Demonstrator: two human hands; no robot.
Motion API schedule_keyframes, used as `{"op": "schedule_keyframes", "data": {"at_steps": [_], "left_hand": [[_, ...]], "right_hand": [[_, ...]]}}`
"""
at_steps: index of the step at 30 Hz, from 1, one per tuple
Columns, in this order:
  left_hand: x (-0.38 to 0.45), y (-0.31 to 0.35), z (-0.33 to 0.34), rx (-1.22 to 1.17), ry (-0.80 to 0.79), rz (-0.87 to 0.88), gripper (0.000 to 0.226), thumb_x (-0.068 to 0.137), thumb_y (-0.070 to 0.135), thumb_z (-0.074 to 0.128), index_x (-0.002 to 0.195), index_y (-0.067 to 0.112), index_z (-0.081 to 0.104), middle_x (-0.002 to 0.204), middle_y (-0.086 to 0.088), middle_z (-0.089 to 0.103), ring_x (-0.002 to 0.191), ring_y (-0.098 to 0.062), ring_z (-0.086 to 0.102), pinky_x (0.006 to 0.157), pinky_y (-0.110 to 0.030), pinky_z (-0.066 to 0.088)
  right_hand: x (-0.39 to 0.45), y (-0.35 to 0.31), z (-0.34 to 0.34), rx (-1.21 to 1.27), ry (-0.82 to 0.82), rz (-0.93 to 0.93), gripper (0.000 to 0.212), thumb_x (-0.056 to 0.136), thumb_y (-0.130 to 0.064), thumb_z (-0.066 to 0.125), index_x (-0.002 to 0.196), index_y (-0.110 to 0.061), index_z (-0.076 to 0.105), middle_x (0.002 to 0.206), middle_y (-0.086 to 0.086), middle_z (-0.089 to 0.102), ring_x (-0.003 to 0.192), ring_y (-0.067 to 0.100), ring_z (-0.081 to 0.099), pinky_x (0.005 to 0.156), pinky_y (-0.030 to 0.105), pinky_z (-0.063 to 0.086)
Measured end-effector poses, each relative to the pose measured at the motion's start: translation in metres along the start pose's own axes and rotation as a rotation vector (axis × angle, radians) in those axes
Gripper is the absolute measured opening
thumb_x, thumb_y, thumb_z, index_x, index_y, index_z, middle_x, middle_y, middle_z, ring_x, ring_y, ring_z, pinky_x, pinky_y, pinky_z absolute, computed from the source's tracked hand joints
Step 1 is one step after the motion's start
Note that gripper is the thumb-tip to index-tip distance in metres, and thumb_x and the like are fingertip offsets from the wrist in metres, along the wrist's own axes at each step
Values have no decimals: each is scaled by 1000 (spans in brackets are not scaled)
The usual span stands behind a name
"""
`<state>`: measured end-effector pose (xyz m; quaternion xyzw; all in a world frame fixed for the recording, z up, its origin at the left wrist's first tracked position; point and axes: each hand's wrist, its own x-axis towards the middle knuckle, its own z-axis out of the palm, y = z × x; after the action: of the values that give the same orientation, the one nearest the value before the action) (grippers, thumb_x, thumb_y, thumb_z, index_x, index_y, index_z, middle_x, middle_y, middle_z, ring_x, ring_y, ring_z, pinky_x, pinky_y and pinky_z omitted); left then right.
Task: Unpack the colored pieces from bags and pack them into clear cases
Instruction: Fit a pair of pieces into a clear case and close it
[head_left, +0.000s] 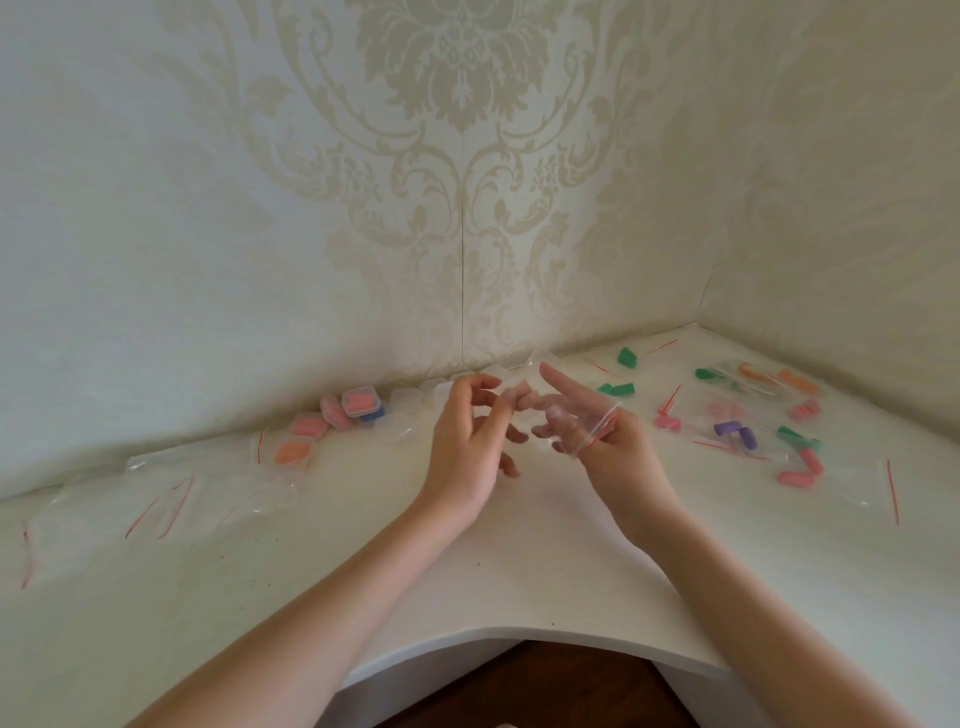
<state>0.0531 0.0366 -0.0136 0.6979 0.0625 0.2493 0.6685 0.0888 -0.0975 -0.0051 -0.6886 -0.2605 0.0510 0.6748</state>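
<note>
Hands over the white tabletop, working on one small clear bag.

The right hand has the bag pulled over its fingers, the red zip edge at the thumb side, so its grip is on the bag; the index finger points up and forward. The left hand is just beside it with curled fingers, and its fingertips pinch a pale pink piece near the mouth of the bag. At the left by the wall stand clear cases already filled with pink, orange and blue pieces, and flat empty bags lie nearer. At the right, green pieces lie loose, and more bags with purple, pink and orange pieces lie well apart from the hands.
</note>
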Motion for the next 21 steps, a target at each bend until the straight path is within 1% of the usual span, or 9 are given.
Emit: {"op": "schedule_keyframes", "data": {"at_steps": [2, 4, 5, 8, 10, 12, 14, 18, 21], "left_hand": [[2, 1, -1, -101, 2, -48, 16, 91, 21, 62, 102, 11, 57, 94, -8, 63, 68, -14, 67, 46, -28, 51], [3, 2, -1, -101, -12, -16, 6, 90, 11, 61, 92, 5, 62, 83, -8, 67, 68, -15, 68, 49, -27, 53], [3, 2, -1, -91, -21, -6, 7, 90, 9, 62, 88, 3, 64, 79, -8, 68, 68, -14, 68, 50, -26, 54], [4, 2, -3, -82, -29, -24, 12, 85, 8, 67, 84, -3, 66, 74, -9, 69, 65, -11, 67, 52, -23, 53], [4, 2, -4, -87, -25, -51, 12, 84, 8, 69, 83, -4, 65, 73, -10, 69, 64, -10, 66, 53, -22, 53], [5, 2, -5, -113, -23, -80, 11, 84, 9, 69, 82, 0, 65, 74, -10, 70, 65, -12, 67, 55, -23, 54], [6, 1, -5, -143, -30, -99, 10, 86, 11, 66, 85, 2, 64, 76, -10, 71, 69, -15, 69, 57, -24, 55], [5, -4, -2, -49, -61, 11, 7, 88, 5, 63, 81, 5, 61, 74, -9, 70, 68, -18, 69, 62, -27, 55], [1, -5, 0, 127, -100, 130, 15, 80, 1, 70, 75, 12, 62, 70, -6, 68, 66, -19, 66, 63, -27, 54]], "right_hand": [[1, 1, 2, -12, -5, -10, 39, 93, -17, 54, 131, -24, 53, 108, -6, 70, 78, 2, 62, 71, 14, 47], [1, 1, 4, -44, -2, -37, 37, 96, -9, 50, 126, -31, 54, 100, -5, 68, 77, -2, 59, 70, 11, 46], [1, 2, 4, -60, -1, -43, 37, 97, -8, 49, 123, -34, 54, 98, -4, 66, 77, -3, 58, 70, 10, 45], [1, 0, 6, -97, 9, -34, 32, 96, -11, 50, 124, -26, 58, 93, -5, 65, 72, -5, 58, 65, 8, 44], [2, 1, 5, -123, 21, -36, 22, 95, -14, 55, 113, -21, 64, 87, -8, 66, 68, -4, 59, 62, 9, 44], [2, 1, 4, -128, 27, -48, 12, 93, -14, 58, 99, -22, 65, 79, -13, 66, 71, -1, 59, 59, 10, 43], [2, 1, 5, -136, 48, -29, 10, 93, -13, 59, 94, -22, 63, 78, -13, 66, 72, 3, 60, 56, 8, 42], [3, 1, 3, -135, 62, 33, 6, 92, -12, 58, 92, -14, 64, 77, -11, 64, 60, -4, 57, 49, 7, 39], [3, 2, 2, -135, 38, 44, 22, 94, -11, 54, 77, -17, 66, 71, -12, 64, 57, -4, 57, 49, 10, 41]]}}
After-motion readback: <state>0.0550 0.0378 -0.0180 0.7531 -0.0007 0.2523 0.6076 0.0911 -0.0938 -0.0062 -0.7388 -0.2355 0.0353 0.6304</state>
